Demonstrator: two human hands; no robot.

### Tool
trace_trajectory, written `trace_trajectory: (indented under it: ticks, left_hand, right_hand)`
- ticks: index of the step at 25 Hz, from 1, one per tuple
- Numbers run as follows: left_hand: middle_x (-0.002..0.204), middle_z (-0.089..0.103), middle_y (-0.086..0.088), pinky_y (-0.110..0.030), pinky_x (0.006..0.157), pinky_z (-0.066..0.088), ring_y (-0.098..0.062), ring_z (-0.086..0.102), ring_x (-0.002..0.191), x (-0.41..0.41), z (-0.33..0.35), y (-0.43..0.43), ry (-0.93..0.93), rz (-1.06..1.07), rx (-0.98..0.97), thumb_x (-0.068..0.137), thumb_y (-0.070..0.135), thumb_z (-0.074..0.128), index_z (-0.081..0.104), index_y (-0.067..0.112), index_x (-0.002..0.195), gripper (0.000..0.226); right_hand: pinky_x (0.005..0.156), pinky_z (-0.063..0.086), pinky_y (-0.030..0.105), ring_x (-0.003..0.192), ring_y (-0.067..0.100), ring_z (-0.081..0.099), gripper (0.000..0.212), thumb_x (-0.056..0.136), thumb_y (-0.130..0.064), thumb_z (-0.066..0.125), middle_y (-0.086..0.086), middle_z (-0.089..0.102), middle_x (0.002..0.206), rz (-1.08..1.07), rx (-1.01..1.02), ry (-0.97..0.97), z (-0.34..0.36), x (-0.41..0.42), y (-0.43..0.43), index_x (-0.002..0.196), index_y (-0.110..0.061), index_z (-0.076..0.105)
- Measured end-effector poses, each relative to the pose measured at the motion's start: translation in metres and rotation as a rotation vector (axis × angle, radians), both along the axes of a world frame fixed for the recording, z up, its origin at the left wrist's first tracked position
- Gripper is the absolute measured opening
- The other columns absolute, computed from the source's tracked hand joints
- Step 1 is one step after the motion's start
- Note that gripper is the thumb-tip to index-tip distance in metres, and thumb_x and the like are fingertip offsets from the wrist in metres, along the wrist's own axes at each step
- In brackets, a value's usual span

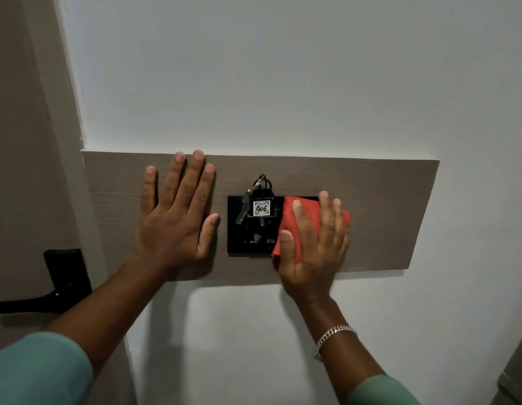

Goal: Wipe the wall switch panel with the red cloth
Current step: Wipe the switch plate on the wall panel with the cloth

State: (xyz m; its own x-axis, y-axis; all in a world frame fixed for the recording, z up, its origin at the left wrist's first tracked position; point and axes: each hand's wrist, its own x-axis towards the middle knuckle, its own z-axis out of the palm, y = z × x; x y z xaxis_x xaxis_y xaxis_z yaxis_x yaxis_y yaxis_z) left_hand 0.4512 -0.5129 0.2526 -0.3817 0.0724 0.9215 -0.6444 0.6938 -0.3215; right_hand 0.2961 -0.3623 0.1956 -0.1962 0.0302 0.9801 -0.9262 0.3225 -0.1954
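A black switch panel [248,238] is set in a grey-brown wooden board [385,211] on the white wall. A key tag marked 406 [261,208] with a key hangs in its top slot. My right hand [315,249] presses a folded red cloth [289,217] flat against the panel's right part, hiding that side. My left hand [178,211] lies flat on the board just left of the panel, fingers spread, holding nothing.
A black door handle and plate [64,276] stick out at the lower left on a beige door. The white wall [283,83] runs above and below the board. A grey edge of furniture [516,375] shows at the bottom right corner.
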Motion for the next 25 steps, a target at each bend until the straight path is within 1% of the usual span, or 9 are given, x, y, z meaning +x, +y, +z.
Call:
trace_trajectory:
  ticks: [4,8,11,15,16,18,21,23,25]
  left_hand:
    - [0.161,0.016,-0.014,-0.056,0.119,0.005,-0.029,0.007,0.150,0.001,0.000,-0.001,0.001,0.010,0.000,0.093,0.042,0.035,0.016,0.009,0.154,0.072]
    - [0.161,0.016,-0.014,-0.056,0.119,0.005,-0.031,0.011,0.150,0.001,0.001,-0.002,-0.006,0.016,-0.010,0.093,0.043,0.034,0.018,0.008,0.153,0.072]
    - [0.161,0.016,-0.014,-0.055,0.119,0.003,-0.030,0.011,0.150,0.001,0.000,-0.001,-0.003,0.003,-0.004,0.093,0.043,0.034,0.017,0.008,0.154,0.072]
    - [0.161,0.015,-0.013,-0.055,0.119,0.003,-0.028,0.007,0.150,0.001,0.001,-0.001,-0.010,-0.009,0.013,0.093,0.043,0.034,0.016,0.009,0.154,0.072]
    - [0.161,0.015,-0.014,-0.055,0.119,0.004,-0.028,0.007,0.150,0.001,0.001,-0.001,-0.010,-0.012,0.012,0.093,0.043,0.035,0.016,0.009,0.154,0.072]
    - [0.161,0.016,-0.014,-0.056,0.119,0.005,-0.030,0.008,0.150,0.002,0.001,-0.001,-0.012,-0.016,0.017,0.092,0.043,0.036,0.016,0.009,0.154,0.073]
    - [0.161,0.017,-0.014,-0.057,0.119,0.006,-0.030,0.009,0.150,0.002,0.000,-0.002,-0.010,-0.023,0.010,0.092,0.042,0.036,0.016,0.009,0.154,0.073]
    - [0.161,0.017,-0.014,-0.057,0.119,0.007,-0.030,0.010,0.150,0.001,0.001,-0.003,-0.008,-0.022,0.002,0.092,0.042,0.037,0.016,0.009,0.154,0.073]
    - [0.161,0.017,-0.013,-0.057,0.119,0.008,-0.031,0.011,0.150,0.001,0.000,-0.003,-0.002,-0.026,0.005,0.092,0.042,0.038,0.017,0.009,0.154,0.073]
  right_hand:
    - [0.122,0.020,0.055,0.149,0.032,0.026,0.048,0.100,-0.037,0.039,0.015,0.037,0.156,0.063,-0.227,-0.344,-0.018,0.023,-0.015,0.143,-0.017,0.045]
    - [0.125,0.012,0.042,0.151,0.030,0.019,0.050,0.102,-0.040,0.040,0.015,0.032,0.158,0.051,-0.060,-0.248,-0.042,0.019,-0.012,0.147,-0.017,0.037]
    - [0.124,0.017,0.044,0.151,0.032,0.020,0.051,0.100,-0.035,0.047,0.016,0.031,0.158,0.032,0.022,-0.151,-0.059,0.004,0.002,0.148,-0.024,0.034]
    - [0.125,0.014,0.033,0.152,0.029,0.021,0.048,0.098,-0.026,0.050,0.013,0.029,0.160,0.211,-0.273,-0.468,-0.043,0.033,-0.013,0.145,-0.019,0.044]
    - [0.125,0.016,0.033,0.152,0.029,0.022,0.047,0.098,-0.026,0.050,0.013,0.029,0.160,0.235,-0.302,-0.492,-0.041,0.043,-0.019,0.144,-0.017,0.046]
    - [0.124,0.021,0.037,0.152,0.028,0.020,0.046,0.099,-0.025,0.049,0.011,0.027,0.161,0.257,-0.195,-0.423,-0.049,0.057,-0.024,0.144,-0.018,0.045]
    - [0.118,0.033,0.056,0.152,0.031,0.019,0.046,0.099,-0.023,0.047,0.009,0.021,0.162,0.210,0.006,-0.293,-0.072,0.044,-0.009,0.145,-0.026,0.042]
    - [0.113,0.039,0.058,0.151,0.032,0.022,0.046,0.100,-0.024,0.046,0.007,0.020,0.163,0.199,-0.064,-0.394,-0.070,0.034,0.003,0.145,-0.030,0.040]
    - [0.112,0.040,0.051,0.149,0.033,0.026,0.046,0.100,-0.026,0.046,0.006,0.022,0.161,0.236,-0.205,-0.447,-0.055,0.038,0.009,0.145,-0.028,0.040]
